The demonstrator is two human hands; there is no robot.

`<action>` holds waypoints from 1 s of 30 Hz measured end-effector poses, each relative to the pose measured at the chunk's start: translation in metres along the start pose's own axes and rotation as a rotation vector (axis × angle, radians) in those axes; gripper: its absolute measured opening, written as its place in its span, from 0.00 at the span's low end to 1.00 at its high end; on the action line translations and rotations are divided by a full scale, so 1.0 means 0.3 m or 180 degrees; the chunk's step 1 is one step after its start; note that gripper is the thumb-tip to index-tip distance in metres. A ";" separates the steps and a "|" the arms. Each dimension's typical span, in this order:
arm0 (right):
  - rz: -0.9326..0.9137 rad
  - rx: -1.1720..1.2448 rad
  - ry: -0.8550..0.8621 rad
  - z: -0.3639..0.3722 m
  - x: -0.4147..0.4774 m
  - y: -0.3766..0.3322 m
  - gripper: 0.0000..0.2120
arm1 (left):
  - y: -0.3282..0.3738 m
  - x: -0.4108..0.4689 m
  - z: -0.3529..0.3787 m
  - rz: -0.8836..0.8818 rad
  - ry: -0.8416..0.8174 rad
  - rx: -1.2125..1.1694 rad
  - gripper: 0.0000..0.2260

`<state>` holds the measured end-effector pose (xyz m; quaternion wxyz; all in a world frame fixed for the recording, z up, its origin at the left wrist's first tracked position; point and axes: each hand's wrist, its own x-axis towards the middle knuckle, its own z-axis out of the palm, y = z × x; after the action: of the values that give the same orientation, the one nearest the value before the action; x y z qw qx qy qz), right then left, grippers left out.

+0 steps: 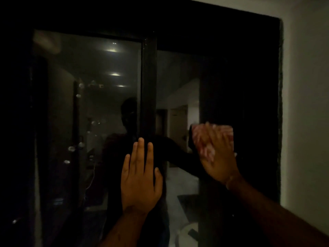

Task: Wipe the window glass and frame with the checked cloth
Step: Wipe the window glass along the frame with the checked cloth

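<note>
Black frame [148,90] members divide the window into two dim panes, with the central upright running down the middle of the view. The left hand [140,177] lies flat and spread wide against that upright, fingers [141,154] pointing up, holding nothing; its thumb side reaches over toward the right pane. The right hand [216,154] presses the checked cloth [211,138], red and white, flat against the right pane of window glass [178,97], palm open over the fabric, which shows bunched above and beside the fingers. Hand and cloth are blurred, so the exact grip cannot be told. The cloth sits at mid height on the right pane, between the central upright and the dark outer frame at the right edge. The left pane [89,97] reflects ceiling lights [114,74] and a dark silhouette of the person. A pale wall [306,104] borders the window on the right.
</note>
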<state>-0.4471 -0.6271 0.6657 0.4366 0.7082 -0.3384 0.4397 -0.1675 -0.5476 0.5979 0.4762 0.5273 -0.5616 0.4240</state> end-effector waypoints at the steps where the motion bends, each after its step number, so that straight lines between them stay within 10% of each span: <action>1: 0.0267 -0.0070 0.0080 -0.021 0.100 0.019 0.43 | -0.001 0.001 -0.002 -0.0012 -0.0019 0.0011 0.37; 6: 0.1301 0.0601 0.0810 -0.113 0.589 0.000 0.37 | 0.010 0.004 -0.026 -0.0021 -0.0111 0.0038 0.35; 11: 0.0670 0.0632 0.0606 -0.115 0.755 -0.167 0.38 | 0.020 0.083 -0.081 0.0040 -0.0065 0.0062 0.36; 21: -0.0016 0.1016 -0.0277 0.054 -0.006 -0.384 0.46 | 0.121 0.554 -0.171 -0.0291 0.0242 -0.0093 0.33; 26: 0.0315 0.0322 -0.0178 0.103 -0.447 -0.339 0.21 | 0.130 0.543 -0.166 -0.0256 0.0314 -0.0081 0.33; 30: 0.0468 -0.0263 0.0142 0.048 -0.372 -0.253 0.28 | 0.133 0.546 -0.171 -0.0284 0.0276 -0.0018 0.32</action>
<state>-0.4198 -0.6001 0.5357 0.4393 0.6528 -0.3976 0.4720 -0.2012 -0.5250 0.7695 0.5201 0.5316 -0.5176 0.4232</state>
